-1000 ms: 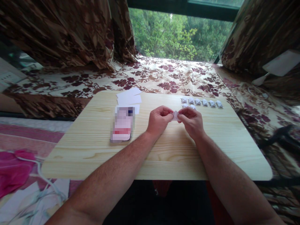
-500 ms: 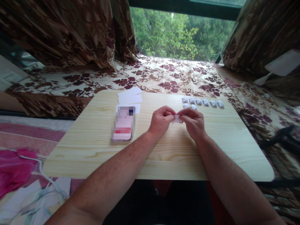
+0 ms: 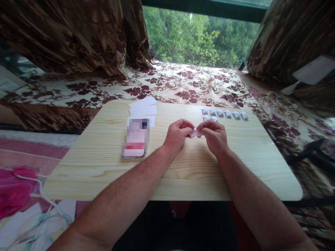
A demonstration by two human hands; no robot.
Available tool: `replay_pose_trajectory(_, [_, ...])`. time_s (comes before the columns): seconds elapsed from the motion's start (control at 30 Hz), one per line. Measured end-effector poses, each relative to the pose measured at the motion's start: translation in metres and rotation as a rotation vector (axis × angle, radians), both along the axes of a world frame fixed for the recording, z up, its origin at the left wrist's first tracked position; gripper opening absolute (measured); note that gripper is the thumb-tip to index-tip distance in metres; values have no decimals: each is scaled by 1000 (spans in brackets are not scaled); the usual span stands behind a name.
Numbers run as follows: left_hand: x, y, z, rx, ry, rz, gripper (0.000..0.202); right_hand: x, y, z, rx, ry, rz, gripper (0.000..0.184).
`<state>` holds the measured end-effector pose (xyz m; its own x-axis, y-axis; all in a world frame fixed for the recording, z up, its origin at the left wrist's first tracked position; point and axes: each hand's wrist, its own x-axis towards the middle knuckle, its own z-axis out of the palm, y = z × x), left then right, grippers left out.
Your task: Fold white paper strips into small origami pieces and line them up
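A small folded piece of white paper (image 3: 195,132) is pinched between my two hands above the middle of the table. My left hand (image 3: 180,133) grips its left side with thumb and fingers closed. On the right side, my right hand (image 3: 214,135) holds it the same way. The fingertips hide part of the paper. Just beyond my right hand, several small folded paper shapes (image 3: 221,113) lie in a row, with a shorter second row (image 3: 214,119) partly behind the hand.
On the table (image 3: 86,167), a phone (image 3: 134,137), blurred out, lies left of my hands. White paper sheets (image 3: 142,106) overlap behind it. Pink cloth (image 3: 18,188), a white cable (image 3: 42,188) and loose papers are at lower left. Patterned fabric (image 3: 188,82) covers the ledge under the window.
The paper between my fingers has changed shape, its lower edge now more pointed and uneven. Both hands stay nearly in place; the whole view has shifted slightly.
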<state>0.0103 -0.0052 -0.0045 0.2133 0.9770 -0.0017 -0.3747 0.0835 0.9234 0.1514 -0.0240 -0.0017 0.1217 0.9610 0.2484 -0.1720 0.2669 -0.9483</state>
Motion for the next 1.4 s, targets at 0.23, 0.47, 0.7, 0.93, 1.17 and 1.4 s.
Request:
replay_pose_trajectory(0.23, [-1,2,-3,114,63,-1,14,2,1,-2,11,-2,30,12])
replay_pose_trajectory(0.47, [-2,2,-1,204,56,89,23,3,3,-2,-39,-43,22,24])
replay_pose_trajectory(0.7, [-2,3,-2,263,80,123,26,3,3,-3,-73,-51,6,32])
replay_pose_trajectory(0.93, [-2,3,-1,293,105,153,25,3,1,-1,-72,-86,0,26])
replay_pose_trajectory(1.17, [-1,1,2,295,133,158,25,1,-1,2,-69,-93,-6,20])
replay_pose_trajectory(1.4, [-2,-1,3,276,123,139,26,0,-1,4,-89,-138,-42,16])
